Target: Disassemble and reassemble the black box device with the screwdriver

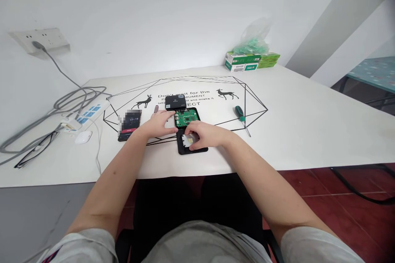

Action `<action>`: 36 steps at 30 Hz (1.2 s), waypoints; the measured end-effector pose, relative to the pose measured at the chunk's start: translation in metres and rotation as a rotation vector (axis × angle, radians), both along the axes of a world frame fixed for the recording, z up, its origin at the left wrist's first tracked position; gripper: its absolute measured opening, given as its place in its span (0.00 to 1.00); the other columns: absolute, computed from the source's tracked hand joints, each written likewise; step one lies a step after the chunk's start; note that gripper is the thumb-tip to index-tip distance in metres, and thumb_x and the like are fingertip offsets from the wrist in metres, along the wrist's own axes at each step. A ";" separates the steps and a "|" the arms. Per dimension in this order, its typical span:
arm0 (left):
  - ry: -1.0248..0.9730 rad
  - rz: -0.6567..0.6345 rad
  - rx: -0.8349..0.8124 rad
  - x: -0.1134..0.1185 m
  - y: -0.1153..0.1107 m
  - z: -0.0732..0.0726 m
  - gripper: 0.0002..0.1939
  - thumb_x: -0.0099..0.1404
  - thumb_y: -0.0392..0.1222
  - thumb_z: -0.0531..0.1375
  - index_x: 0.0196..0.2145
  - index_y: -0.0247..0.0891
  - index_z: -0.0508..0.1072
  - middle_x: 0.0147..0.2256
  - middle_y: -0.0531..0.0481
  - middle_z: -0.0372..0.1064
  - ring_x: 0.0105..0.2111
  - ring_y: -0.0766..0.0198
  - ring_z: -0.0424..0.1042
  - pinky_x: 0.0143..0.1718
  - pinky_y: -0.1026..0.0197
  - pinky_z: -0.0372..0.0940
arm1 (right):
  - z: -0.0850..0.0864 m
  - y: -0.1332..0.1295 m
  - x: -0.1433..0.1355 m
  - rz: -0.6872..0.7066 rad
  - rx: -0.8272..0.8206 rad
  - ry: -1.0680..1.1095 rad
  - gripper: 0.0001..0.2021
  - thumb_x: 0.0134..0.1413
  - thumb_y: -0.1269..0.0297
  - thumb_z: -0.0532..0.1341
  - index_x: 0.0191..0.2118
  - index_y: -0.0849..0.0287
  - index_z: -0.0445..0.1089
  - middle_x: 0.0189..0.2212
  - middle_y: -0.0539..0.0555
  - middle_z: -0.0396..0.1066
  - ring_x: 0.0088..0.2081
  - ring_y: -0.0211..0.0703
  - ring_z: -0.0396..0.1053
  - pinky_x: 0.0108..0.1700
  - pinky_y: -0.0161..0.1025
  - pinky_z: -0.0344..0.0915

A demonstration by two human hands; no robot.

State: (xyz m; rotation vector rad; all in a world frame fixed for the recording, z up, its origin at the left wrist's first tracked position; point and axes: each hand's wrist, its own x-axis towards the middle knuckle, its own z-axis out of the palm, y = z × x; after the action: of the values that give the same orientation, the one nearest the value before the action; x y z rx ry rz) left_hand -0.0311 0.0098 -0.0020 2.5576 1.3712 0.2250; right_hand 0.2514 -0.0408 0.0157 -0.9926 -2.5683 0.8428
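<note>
Circuit board (182, 120) — one, left hand (159, 124) alongside, right hand (207, 134) over one cover (185, 151)

A white wall (154, 28) with a socket (45, 41) at left backs a white table (296, 131) in soft, even light. On my remote feed, a red-tiled floor (314, 209) shows below right; beyond a shaded side wall (331, 28), I see a speckled blue-green tabletop (376, 72).

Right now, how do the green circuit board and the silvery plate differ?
The circuit board is green and busily detailed; the plate is silvery, with a yellowish patch. The board lies farther away; the plate nearer, partly hidden by the right hand. Both lie in black casing parts.
</note>
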 end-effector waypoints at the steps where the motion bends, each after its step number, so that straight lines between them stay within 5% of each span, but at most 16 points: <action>1: -0.004 0.004 -0.010 0.000 0.000 0.000 0.49 0.69 0.67 0.66 0.76 0.36 0.64 0.73 0.33 0.65 0.75 0.33 0.58 0.76 0.32 0.51 | -0.001 0.001 0.000 0.002 -0.001 0.003 0.19 0.46 0.62 0.78 0.44 0.58 0.76 0.40 0.53 0.71 0.42 0.48 0.69 0.43 0.40 0.65; 11: 0.007 0.020 -0.044 0.000 0.001 -0.003 0.53 0.67 0.69 0.66 0.78 0.35 0.61 0.74 0.31 0.61 0.75 0.33 0.58 0.75 0.34 0.54 | 0.002 0.001 0.002 0.011 -0.043 -0.010 0.19 0.48 0.59 0.79 0.43 0.58 0.77 0.39 0.52 0.71 0.38 0.44 0.69 0.40 0.39 0.65; 15: 0.024 0.034 -0.031 0.002 0.001 -0.003 0.53 0.67 0.70 0.65 0.78 0.34 0.60 0.74 0.30 0.62 0.75 0.33 0.58 0.76 0.33 0.52 | -0.001 0.006 0.003 0.018 0.062 0.063 0.15 0.52 0.57 0.77 0.42 0.57 0.79 0.38 0.53 0.73 0.41 0.49 0.72 0.45 0.43 0.68; 18: 0.019 0.042 -0.028 0.002 0.000 -0.002 0.52 0.68 0.69 0.64 0.78 0.35 0.60 0.74 0.31 0.62 0.75 0.33 0.57 0.76 0.31 0.51 | -0.003 0.020 0.010 -0.231 0.233 0.166 0.11 0.61 0.57 0.71 0.44 0.57 0.78 0.45 0.59 0.78 0.49 0.55 0.74 0.55 0.50 0.70; 21: 0.003 0.055 -0.025 -0.001 0.000 0.001 0.52 0.68 0.68 0.64 0.79 0.37 0.59 0.74 0.32 0.62 0.75 0.32 0.57 0.75 0.31 0.53 | -0.002 0.037 0.030 -0.784 0.403 0.145 0.12 0.67 0.61 0.63 0.50 0.61 0.76 0.53 0.68 0.77 0.57 0.63 0.73 0.63 0.58 0.68; 25: 0.025 0.119 0.045 -0.007 0.002 0.005 0.35 0.72 0.52 0.61 0.72 0.37 0.69 0.69 0.35 0.69 0.72 0.35 0.61 0.72 0.35 0.59 | -0.002 0.055 0.068 -1.310 0.299 -0.050 0.22 0.67 0.59 0.64 0.62 0.64 0.72 0.65 0.75 0.70 0.68 0.74 0.66 0.66 0.68 0.65; 29: 0.068 0.185 0.101 -0.010 0.006 0.005 0.18 0.71 0.41 0.57 0.52 0.42 0.83 0.57 0.36 0.76 0.64 0.37 0.67 0.65 0.34 0.65 | -0.007 0.066 0.091 -1.353 -0.066 -0.109 0.21 0.59 0.69 0.68 0.58 0.67 0.75 0.63 0.78 0.73 0.67 0.71 0.70 0.65 0.64 0.68; 32: 0.054 0.158 0.096 -0.009 0.007 0.004 0.16 0.72 0.43 0.58 0.46 0.44 0.86 0.54 0.37 0.77 0.63 0.36 0.67 0.63 0.32 0.65 | -0.010 0.071 0.091 -1.312 -0.084 -0.013 0.12 0.55 0.72 0.69 0.46 0.66 0.79 0.52 0.77 0.79 0.57 0.66 0.77 0.58 0.57 0.72; 36: 0.017 0.140 0.097 -0.007 0.009 0.003 0.14 0.71 0.44 0.59 0.42 0.45 0.86 0.52 0.38 0.79 0.61 0.36 0.67 0.62 0.33 0.64 | -0.010 0.074 0.079 -1.233 -0.066 0.234 0.07 0.58 0.62 0.71 0.33 0.59 0.77 0.35 0.63 0.80 0.45 0.58 0.79 0.51 0.50 0.74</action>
State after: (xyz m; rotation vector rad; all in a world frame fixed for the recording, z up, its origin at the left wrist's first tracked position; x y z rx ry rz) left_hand -0.0385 0.0186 0.0009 2.5473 1.5846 0.3009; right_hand 0.3308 0.0331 0.0054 -1.9569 -1.2764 0.5783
